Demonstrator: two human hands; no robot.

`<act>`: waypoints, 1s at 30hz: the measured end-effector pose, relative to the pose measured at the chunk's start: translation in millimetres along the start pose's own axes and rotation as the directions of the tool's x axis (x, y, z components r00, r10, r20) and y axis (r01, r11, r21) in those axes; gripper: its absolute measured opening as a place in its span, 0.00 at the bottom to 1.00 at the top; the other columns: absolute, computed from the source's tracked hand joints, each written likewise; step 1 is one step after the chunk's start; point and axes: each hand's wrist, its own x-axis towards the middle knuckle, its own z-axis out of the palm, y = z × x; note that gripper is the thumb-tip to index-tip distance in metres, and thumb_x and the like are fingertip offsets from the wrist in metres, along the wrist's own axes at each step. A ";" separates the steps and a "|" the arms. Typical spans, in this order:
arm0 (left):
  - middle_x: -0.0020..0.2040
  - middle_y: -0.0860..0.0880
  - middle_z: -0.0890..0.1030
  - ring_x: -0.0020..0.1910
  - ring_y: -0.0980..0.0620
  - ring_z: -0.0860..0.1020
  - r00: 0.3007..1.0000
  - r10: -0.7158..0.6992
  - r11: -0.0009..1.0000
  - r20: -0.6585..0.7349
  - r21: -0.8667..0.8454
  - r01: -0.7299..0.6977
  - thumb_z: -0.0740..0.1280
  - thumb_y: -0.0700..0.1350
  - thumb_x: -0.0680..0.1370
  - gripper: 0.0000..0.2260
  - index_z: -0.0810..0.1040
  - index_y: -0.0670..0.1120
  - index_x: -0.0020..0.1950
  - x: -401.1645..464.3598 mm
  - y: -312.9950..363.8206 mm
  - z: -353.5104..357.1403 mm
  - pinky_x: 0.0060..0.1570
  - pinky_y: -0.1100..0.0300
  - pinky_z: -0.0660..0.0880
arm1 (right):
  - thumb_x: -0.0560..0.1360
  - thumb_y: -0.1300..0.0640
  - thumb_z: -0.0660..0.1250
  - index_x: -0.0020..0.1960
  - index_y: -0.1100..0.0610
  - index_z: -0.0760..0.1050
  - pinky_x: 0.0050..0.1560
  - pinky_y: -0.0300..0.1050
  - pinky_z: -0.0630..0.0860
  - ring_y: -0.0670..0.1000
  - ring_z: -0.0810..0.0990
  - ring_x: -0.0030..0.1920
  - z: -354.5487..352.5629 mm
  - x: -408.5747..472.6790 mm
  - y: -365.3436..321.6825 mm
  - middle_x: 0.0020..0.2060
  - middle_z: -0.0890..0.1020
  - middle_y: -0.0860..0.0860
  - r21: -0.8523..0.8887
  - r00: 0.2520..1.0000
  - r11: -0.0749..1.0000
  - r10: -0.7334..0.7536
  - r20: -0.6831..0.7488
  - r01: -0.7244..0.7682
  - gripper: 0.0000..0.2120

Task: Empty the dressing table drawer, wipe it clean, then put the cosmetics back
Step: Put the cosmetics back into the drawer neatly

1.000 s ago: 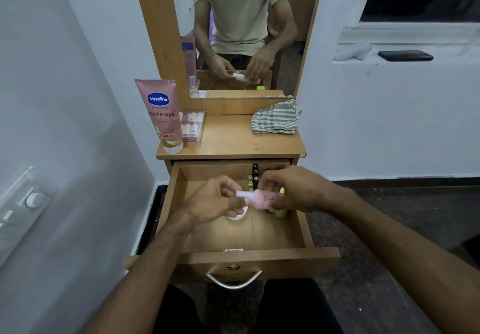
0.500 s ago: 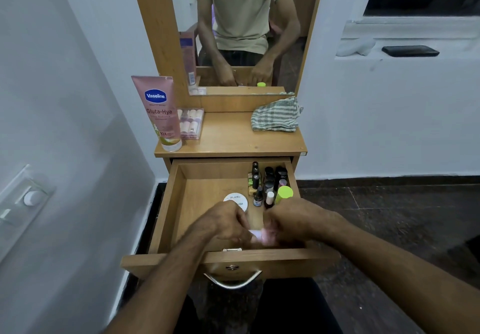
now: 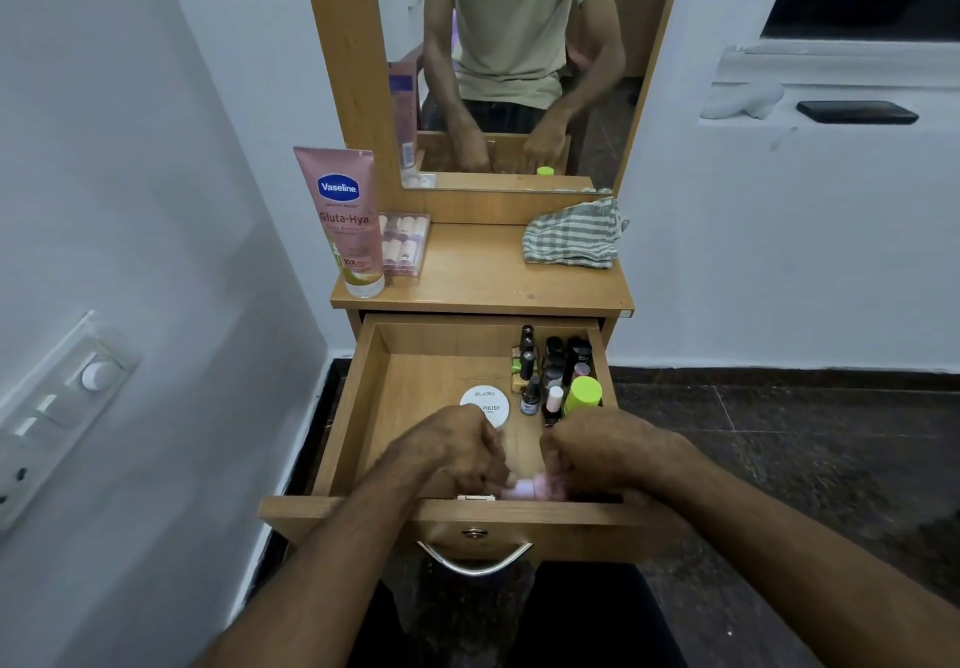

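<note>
The wooden drawer (image 3: 353, 407) stands pulled out under the dressing table top. My left hand (image 3: 452, 452) and my right hand (image 3: 597, 452) are low inside its front part, both closed on a small pink bottle (image 3: 527, 488) lying near the front wall. Behind my hands sit a round white jar (image 3: 483, 402), several dark nail polish bottles (image 3: 553, 361) and a lime-green capped bottle (image 3: 583, 394) in the right back corner. The pink bottle is mostly hidden by my fingers.
On the table top (image 3: 478, 283) stand a pink Vaseline tube (image 3: 345, 220), a clear box of small pale tubes (image 3: 404, 244) and a folded checked cloth (image 3: 571, 236). A mirror (image 3: 519, 59) rises behind. A white wall is close on the left, dark floor on the right.
Both hands have carried the pink bottle from mid-air above the drawer down to its front floor. The jar and bottles behind are now uncovered.
</note>
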 end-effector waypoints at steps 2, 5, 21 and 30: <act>0.42 0.45 0.87 0.36 0.52 0.83 0.999 0.002 1.000 -0.035 -0.026 -0.003 0.78 0.50 0.74 0.12 0.86 0.42 0.50 -9.7 -2.4 -15.7 0.40 0.60 0.82 | 0.75 0.48 0.73 0.55 0.49 0.79 0.38 0.41 0.71 0.45 0.76 0.42 -5.1 -1.4 1.8 0.40 0.77 0.42 0.049 0.999 0.999 0.021 -0.025 -0.020 0.11; 0.38 0.48 0.85 0.34 0.53 0.83 0.996 0.036 0.996 -0.077 -0.081 -0.042 0.75 0.56 0.75 0.15 0.85 0.44 0.44 -37.4 -8.6 -55.1 0.33 0.62 0.78 | 0.74 0.51 0.75 0.54 0.48 0.79 0.43 0.43 0.76 0.44 0.79 0.45 -24.7 -2.4 -0.5 0.43 0.81 0.41 0.188 0.992 0.982 0.033 -0.120 -0.010 0.11; 0.68 0.49 0.74 0.64 0.53 0.74 0.278 -0.147 0.801 -0.949 -0.279 -0.530 0.73 0.53 0.77 0.27 0.68 0.51 0.73 -63.3 -33.7 -167.2 0.56 0.63 0.74 | 0.72 0.51 0.78 0.73 0.51 0.68 0.57 0.49 0.80 0.47 0.80 0.53 -135.1 125.1 -110.6 0.59 0.74 0.43 0.835 0.701 0.336 0.456 -0.549 0.435 0.33; 0.51 0.52 0.83 0.48 0.53 0.82 0.360 -0.003 0.865 -0.933 -0.183 -0.467 0.72 0.51 0.78 0.14 0.80 0.46 0.60 -69.7 -24.6 -174.5 0.50 0.57 0.80 | 0.78 0.60 0.71 0.68 0.55 0.73 0.63 0.52 0.79 0.51 0.82 0.59 -132.6 128.0 -107.1 0.59 0.83 0.50 0.859 0.757 0.155 0.415 -0.504 0.487 0.20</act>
